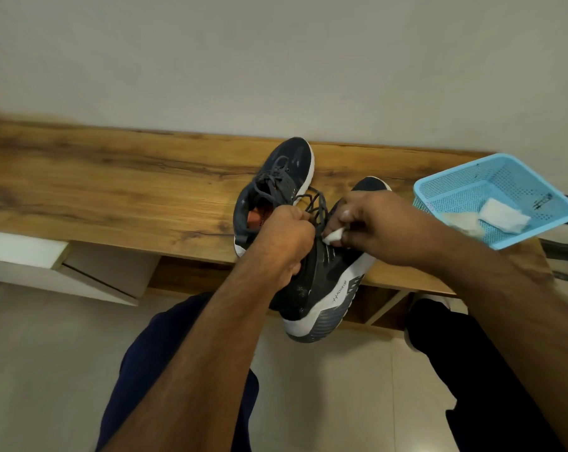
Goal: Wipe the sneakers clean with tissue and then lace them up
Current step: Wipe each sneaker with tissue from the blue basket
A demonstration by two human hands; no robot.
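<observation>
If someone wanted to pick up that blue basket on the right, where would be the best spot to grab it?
Probably the near-left rim of the blue basket, coming from above and the left. The rim is a thin raised edge that a pinching grip fits over, and that side faces the free bench top. The right end overhangs the bench, and tissue pieces lie inside, so lift it level.

The left hand [284, 238] grips the near sneaker [321, 285], tilted over the desk [113, 190] edge. The right hand [374, 223] pinches a tissue [334, 236] against its upper. Another sneaker [276, 187] stands farther left; a blue basket [439, 190] holding tissues sits right.
</observation>
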